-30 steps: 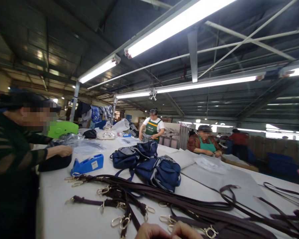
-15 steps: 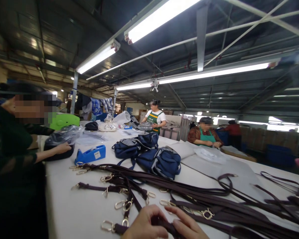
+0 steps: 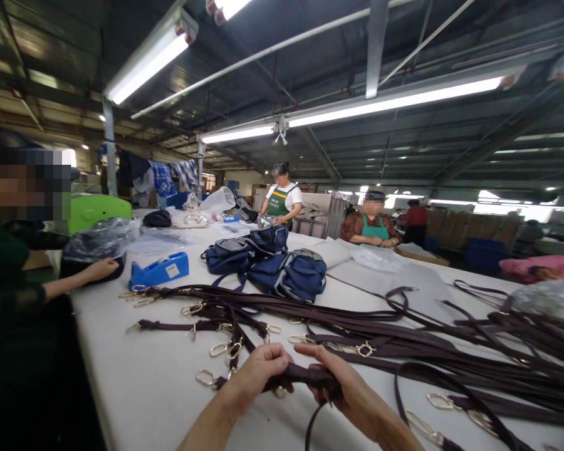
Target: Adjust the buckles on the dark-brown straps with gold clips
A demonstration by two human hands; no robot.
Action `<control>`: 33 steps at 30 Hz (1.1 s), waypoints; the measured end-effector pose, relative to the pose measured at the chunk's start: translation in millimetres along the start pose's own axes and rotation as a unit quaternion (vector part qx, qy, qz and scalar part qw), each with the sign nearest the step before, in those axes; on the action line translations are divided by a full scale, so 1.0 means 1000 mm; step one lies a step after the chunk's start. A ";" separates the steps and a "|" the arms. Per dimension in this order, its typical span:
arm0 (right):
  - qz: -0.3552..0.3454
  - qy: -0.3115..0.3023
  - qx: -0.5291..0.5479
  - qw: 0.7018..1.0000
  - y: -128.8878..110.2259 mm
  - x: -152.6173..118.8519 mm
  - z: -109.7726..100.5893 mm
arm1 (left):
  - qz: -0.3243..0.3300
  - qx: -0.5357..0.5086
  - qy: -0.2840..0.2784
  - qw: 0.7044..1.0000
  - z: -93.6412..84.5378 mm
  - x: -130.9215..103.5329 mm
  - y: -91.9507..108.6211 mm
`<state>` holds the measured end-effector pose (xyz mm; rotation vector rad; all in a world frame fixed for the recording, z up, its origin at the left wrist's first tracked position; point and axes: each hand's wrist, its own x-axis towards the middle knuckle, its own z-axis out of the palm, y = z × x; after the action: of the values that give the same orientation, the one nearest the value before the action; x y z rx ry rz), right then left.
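Note:
Between my two hands runs a short stretch of dark brown strap (image 3: 305,374), just above the near part of the white table. My left hand (image 3: 256,371) pinches its left end between thumb and fingers. At the other end, my right hand (image 3: 341,382) is closed around the strap, its index finger stretched along the top; a bit of gold metal shows under the fingers. A thin tail of strap hangs below that hand. Many like straps (image 3: 357,326) with gold clasps lie across the table behind my hands, and a gold clasp (image 3: 205,377) rests left of my left wrist.
Navy bags (image 3: 289,272) and a blue tape dispenser (image 3: 158,270) stand beyond the straps. At left, a person's hand (image 3: 102,269) touches a plastic-covered black item (image 3: 94,250). Two people in green aprons are at the far side; a pink sleeve (image 3: 540,268) shows at right beside clear plastic.
The view has tipped downward and shifted right, so more of my forearms shows. My hands have moved up in the picture, and the strap between them is now stretched out in plain sight.

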<state>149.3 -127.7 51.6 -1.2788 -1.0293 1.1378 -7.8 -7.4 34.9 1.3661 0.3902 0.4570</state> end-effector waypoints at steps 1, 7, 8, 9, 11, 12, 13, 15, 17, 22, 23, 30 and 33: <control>-0.004 0.013 -0.041 0.999 0.000 0.002 0.002 | 0.003 -0.002 0.002 1.000 -0.001 0.001 -0.001; -0.039 0.032 -0.220 0.974 -0.004 0.002 0.017 | 0.027 -0.004 0.060 0.998 -0.011 0.006 -0.003; -0.032 0.002 -0.187 0.982 -0.005 0.000 0.017 | 0.030 -0.003 0.070 0.997 -0.012 0.006 -0.003; -0.028 -0.030 -0.136 0.990 -0.007 -0.002 0.016 | 0.033 -0.004 0.077 0.996 -0.014 0.006 -0.002; -0.025 -0.086 -0.024 0.996 -0.007 -0.005 0.011 | 0.038 -0.008 0.091 0.995 -0.016 0.006 -0.001; -0.026 -0.103 0.017 0.994 -0.005 -0.006 0.007 | 0.037 -0.012 0.094 0.995 -0.016 0.006 0.000; -0.024 -0.112 0.039 0.993 -0.003 -0.006 0.003 | 0.035 -0.018 0.096 0.995 -0.017 0.006 0.000; -0.012 -0.105 0.027 0.994 0.002 -0.004 -0.003 | 0.031 -0.036 0.094 0.994 -0.018 0.006 0.000; -0.007 -0.080 -0.022 0.996 0.007 0.000 -0.008 | 0.029 -0.050 0.093 0.994 -0.019 0.007 -0.001; -0.032 -0.008 -0.179 0.983 0.012 0.008 -0.001 | 0.037 -0.007 0.117 0.992 -0.022 0.008 0.000; -0.055 0.020 -0.222 0.973 0.011 0.009 0.003 | 0.046 0.006 0.120 0.992 -0.022 0.007 0.001; -0.166 0.074 -0.220 0.958 0.000 0.010 0.031 | 0.125 0.077 0.075 0.986 -0.005 -0.001 0.006; -0.131 0.046 -0.182 0.973 -0.002 0.011 0.031 | 0.119 0.091 0.077 0.986 -0.001 -0.003 0.009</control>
<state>121.1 -112.0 54.5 -1.4148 -1.3344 0.7008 -11.6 -7.0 43.7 1.5681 0.4048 0.7414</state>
